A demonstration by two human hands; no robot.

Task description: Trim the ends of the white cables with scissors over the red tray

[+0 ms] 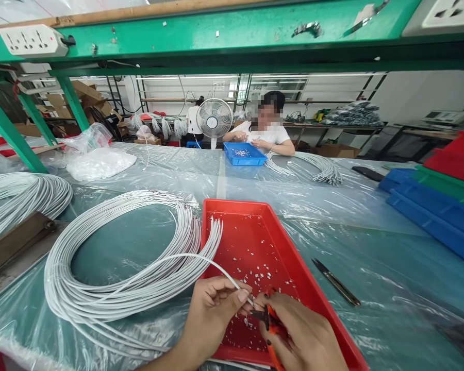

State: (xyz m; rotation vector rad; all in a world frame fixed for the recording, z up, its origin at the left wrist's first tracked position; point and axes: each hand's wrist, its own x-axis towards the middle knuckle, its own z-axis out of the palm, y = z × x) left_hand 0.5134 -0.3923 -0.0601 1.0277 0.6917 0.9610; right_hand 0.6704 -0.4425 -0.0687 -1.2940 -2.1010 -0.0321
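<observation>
Over the red tray point(268, 226) my left hand point(216, 309) pinches a white cable point(220, 268) near its end. My right hand point(303, 330) is closed round orange-handled cutting pliers point(271, 314), whose dark jaws are at the cable's tip. Whether the blades touch the cable is hard to make out. The cable comes from a large coil of white cables point(100, 293) left of the tray, with several cut ends resting over the tray's left rim. Small white scraps point(268, 275) are scattered on the tray's floor.
Tweezers point(336, 282) lie right of the tray. Stacked blue, green and red trays point(441, 198) stand at far right. Another coil point(34, 196) is at left, beside a plastic bag point(100, 162). Across the table a co-worker point(268, 134) works over a blue tray point(245, 161). A green beam point(201, 44) crosses overhead.
</observation>
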